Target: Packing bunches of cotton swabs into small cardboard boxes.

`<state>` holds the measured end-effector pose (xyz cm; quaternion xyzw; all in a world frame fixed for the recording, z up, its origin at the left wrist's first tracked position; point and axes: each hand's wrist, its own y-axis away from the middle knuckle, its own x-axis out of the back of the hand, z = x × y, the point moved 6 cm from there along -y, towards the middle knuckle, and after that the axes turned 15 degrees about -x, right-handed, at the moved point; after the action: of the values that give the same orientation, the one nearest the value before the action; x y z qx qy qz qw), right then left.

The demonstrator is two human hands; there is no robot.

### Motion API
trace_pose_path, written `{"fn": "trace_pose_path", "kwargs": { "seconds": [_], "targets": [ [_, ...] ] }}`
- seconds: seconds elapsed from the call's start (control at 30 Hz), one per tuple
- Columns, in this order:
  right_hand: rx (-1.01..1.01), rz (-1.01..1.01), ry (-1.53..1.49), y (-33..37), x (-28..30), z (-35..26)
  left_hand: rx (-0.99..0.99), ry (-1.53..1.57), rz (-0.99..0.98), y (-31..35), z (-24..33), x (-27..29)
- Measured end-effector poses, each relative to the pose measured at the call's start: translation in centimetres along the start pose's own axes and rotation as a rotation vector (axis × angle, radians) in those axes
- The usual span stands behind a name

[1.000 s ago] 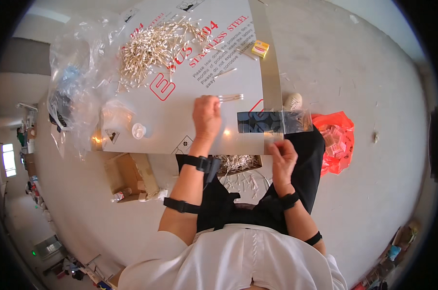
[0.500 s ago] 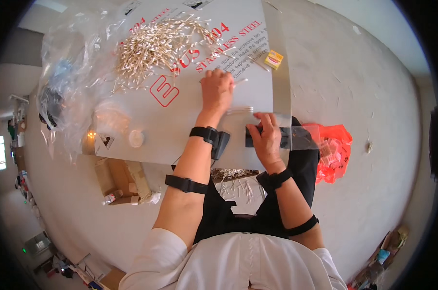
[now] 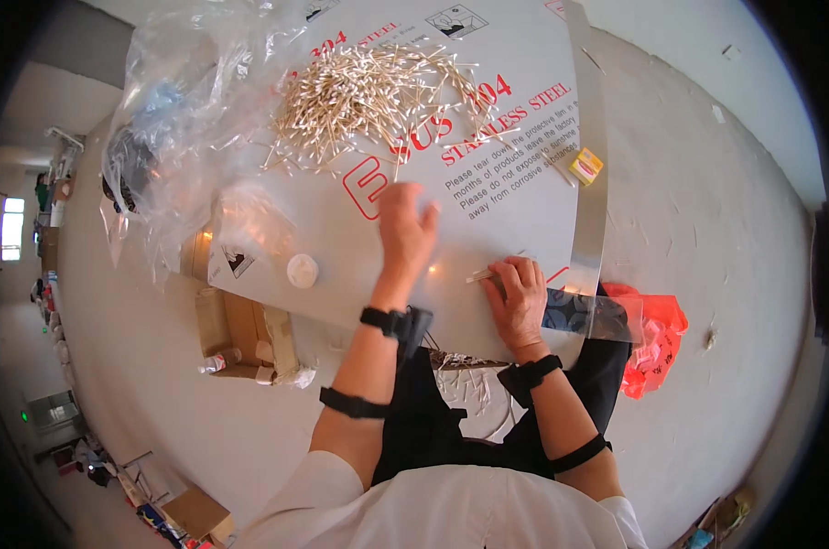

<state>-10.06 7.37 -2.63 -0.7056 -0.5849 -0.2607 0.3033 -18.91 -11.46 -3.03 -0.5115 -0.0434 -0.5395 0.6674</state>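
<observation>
Many cotton swabs (image 3: 355,102) lie heaped on the film-covered tabletop (image 3: 474,233) in the head view; the blurred left hand (image 3: 407,233) is near them, thumb apart, any grip unclear; the right hand's (image 3: 521,299) fingers lie together at a few loose swabs (image 3: 476,275), pinching or not I cannot tell. Each likely handles light, stiff, snappable; best pinched mid-shaft.

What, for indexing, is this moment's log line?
left hand: near swab pile | right hand: at loose swabs | yellow box: on sheet
</observation>
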Motion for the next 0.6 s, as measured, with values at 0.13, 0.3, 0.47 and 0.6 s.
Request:
{"fn": "trace_pose_path", "kwargs": {
  "seconds": [0.13, 0.3, 0.47, 0.6],
  "targets": [
    [0.000, 0.008, 0.024, -0.2, -0.1, -0.1, 0.337, -0.253, -0.028, -5.3, -7.4, 0.2],
    [-0.020, -0.013, 0.022, -0.3, -0.1, -0.1, 0.464, -0.641, -0.115, -9.0, -9.5, -1.3],
    [-0.013, -0.011, 0.010, -0.4, -0.2, 0.0, 0.423, -0.599, -0.277, -8.6, -10.0, -1.7],
    [-0.013, 0.008, -0.006, -0.3, 0.0, 0.1, 0.367, -0.497, -0.385, -5.8, -7.3, -1.6]
  ]
}}
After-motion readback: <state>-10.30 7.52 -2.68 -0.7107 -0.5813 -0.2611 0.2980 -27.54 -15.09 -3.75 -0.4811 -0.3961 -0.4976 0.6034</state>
